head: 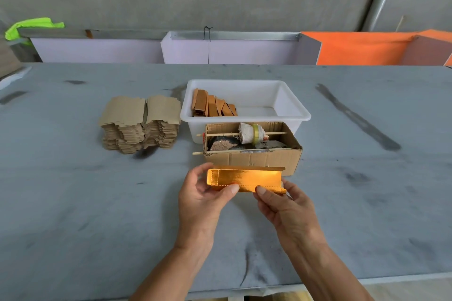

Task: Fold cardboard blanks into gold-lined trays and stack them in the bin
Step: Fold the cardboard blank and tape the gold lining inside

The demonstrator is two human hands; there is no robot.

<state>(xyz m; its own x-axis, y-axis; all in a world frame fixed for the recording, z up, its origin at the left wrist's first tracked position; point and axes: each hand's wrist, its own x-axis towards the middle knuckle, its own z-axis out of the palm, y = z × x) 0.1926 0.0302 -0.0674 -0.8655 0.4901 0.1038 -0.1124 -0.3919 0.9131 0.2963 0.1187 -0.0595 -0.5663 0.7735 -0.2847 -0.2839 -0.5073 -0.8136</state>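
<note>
I see both hands, left (199,193) and right (283,205), each with a pinching grip on the gold tray (244,179) above the counter (97,203), bin (297,107) behind.

Shiny gold tray (247,177) with pale dashed crease lines; white bin (292,98); tan blanks (140,122); brown cardboard box (254,160); smudged grey worktop (85,203); orange panel (362,47) behind

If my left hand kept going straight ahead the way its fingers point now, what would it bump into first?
Probably the cardboard box just behind the gold-lined tray that the left hand grips. The white bin lies beyond it. Depth is hard to judge from this one view.
</note>
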